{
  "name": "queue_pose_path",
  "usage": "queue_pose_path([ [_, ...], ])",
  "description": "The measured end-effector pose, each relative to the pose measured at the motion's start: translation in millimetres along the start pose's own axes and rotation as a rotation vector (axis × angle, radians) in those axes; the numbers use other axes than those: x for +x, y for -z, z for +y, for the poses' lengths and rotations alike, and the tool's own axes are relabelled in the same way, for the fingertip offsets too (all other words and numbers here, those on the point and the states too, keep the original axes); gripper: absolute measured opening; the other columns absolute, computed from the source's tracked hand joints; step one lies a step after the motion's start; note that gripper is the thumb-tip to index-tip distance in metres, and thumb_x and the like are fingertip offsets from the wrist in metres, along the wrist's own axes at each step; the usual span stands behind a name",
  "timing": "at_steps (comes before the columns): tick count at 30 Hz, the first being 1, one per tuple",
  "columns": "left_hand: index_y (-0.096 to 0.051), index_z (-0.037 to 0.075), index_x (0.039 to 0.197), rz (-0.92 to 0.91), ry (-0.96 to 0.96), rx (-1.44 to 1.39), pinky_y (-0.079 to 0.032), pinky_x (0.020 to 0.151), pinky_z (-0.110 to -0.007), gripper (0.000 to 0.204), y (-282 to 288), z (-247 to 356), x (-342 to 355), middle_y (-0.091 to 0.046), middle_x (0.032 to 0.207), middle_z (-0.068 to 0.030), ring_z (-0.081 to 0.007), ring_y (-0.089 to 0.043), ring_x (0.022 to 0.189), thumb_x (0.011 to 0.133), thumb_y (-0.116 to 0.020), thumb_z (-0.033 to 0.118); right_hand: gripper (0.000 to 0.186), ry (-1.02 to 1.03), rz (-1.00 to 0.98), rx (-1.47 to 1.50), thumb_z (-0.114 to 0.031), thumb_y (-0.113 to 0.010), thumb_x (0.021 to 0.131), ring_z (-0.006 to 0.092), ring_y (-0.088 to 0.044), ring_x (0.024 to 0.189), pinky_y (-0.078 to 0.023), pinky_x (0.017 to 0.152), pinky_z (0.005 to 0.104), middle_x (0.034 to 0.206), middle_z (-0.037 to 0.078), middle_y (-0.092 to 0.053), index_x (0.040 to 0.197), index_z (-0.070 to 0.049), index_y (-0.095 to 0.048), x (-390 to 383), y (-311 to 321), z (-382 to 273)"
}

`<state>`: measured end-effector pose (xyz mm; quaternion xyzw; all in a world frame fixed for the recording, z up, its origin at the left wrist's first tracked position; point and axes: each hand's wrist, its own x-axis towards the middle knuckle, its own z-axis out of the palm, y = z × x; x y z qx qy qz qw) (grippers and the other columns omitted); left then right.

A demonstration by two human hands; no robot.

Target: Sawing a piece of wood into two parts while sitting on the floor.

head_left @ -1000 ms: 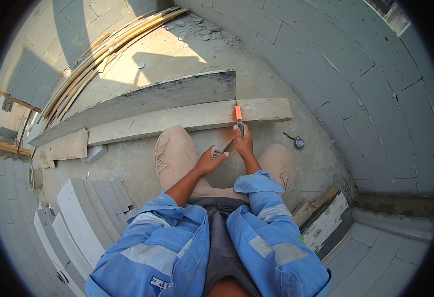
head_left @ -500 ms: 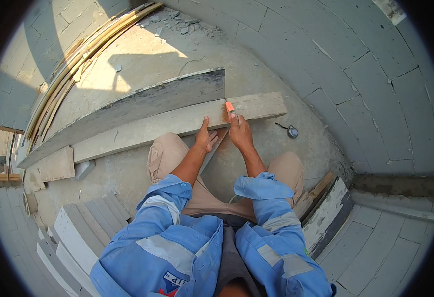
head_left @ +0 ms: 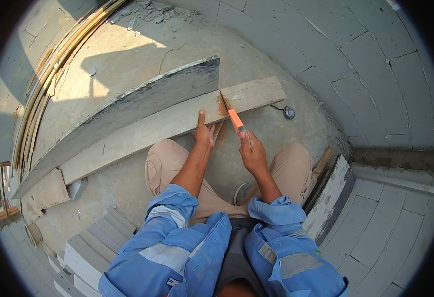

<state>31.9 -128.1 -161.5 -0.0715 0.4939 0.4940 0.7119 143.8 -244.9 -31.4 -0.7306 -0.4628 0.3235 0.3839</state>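
A long pale wooden beam [head_left: 142, 131] lies across in front of my knees, with brown sawdust [head_left: 222, 107] around a cut near its right end. My right hand [head_left: 252, 151] is closed around the handle end of a handsaw [head_left: 235, 119] with an orange part. Its dark blade lies in the cut, slanting away from me. Left of the cut, my left hand [head_left: 203, 132] grips the beam's near edge, thumb up against it and fingers low, partly hidden. Behind the beam stands a long dark-faced board [head_left: 177, 86] on edge.
A small round tape measure [head_left: 289, 113] rests on the floor beyond the beam's right end. Long curved strips [head_left: 43, 94] lie at far left. Stacked grey slabs [head_left: 95, 240] are at near left, a paint-smeared board [head_left: 331, 200] at right. A grey block wall [head_left: 346, 74] rises behind.
My right hand has drawn the saw back toward me, baring more of the blade in the cut. The left hand stays at the beam's near edge. The view has shifted slightly.
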Motion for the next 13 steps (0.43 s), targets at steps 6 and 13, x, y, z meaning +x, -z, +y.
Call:
queue_pose_path([
  [6, -0.039, 0.002, 0.144, -0.053, 0.067, 0.029, -0.031, 0.119, -0.045, 0.082, 6.0, -1.1, -2.4, -0.042, 0.145, -0.0153, -0.0348, -0.039, 0.137, 0.084, -0.079, 0.04, 0.045, -0.022, -0.02, -0.042, -0.042, -0.044, 0.104, 0.0422, -0.058, 0.072, -0.046, 0.068, 0.0462, 0.076, 0.023, -0.06, 0.101, 0.001, -0.058, 51.6, -18.3, 18.7],
  [13, -0.036, 0.002, 0.146, -0.098, 0.037, 0.038, -0.031, 0.119, -0.045, 0.085, 0.4, 3.4, -9.2, -0.042, 0.146, -0.0152, -0.0361, -0.035, 0.14, 0.084, -0.079, 0.04, 0.049, -0.234, -0.089, 0.073, -0.047, -0.045, 0.103, 0.0205, -0.06, 0.064, -0.047, 0.063, 0.0364, 0.071, 0.008, -0.061, 0.125, -0.006, -0.058, -106.1, 47.4, -7.7],
])
